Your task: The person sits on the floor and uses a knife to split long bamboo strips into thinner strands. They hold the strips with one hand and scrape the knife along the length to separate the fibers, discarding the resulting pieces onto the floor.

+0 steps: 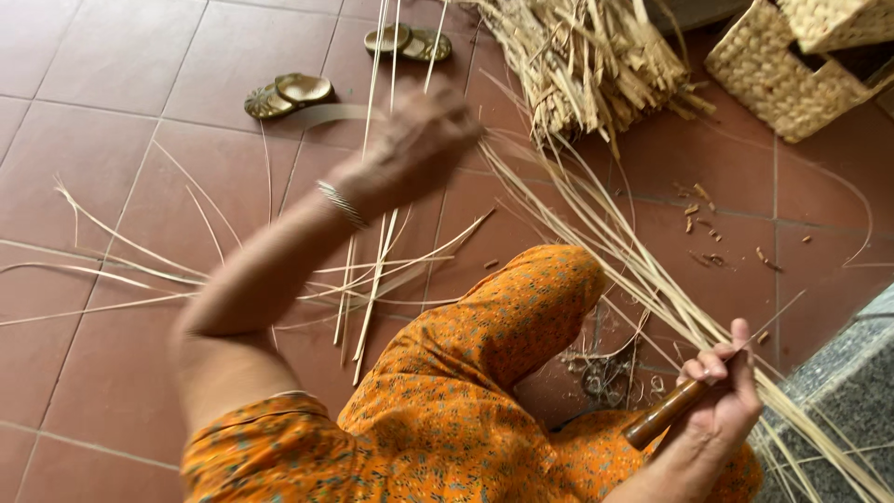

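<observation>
Pale cane strips (pixel 596 233): long, thin, straw-coloured, running taut from the raised left hand (pixel 419 140), fingers pinched shut on them though blurred, down to the right hand (pixel 722 391), fingers curled round a brown wooden handle (pixel 666 413). Loose strips (pixel 372 270) on red tiled floor (pixel 112 121). Behind: cane bundle (pixel 587 56), woven basket (pixel 792 70), sandals (pixel 289 93).

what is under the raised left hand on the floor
Loose pale strips lie fanned on the red tiles below the left hand; the forearm covers part of them.
</observation>
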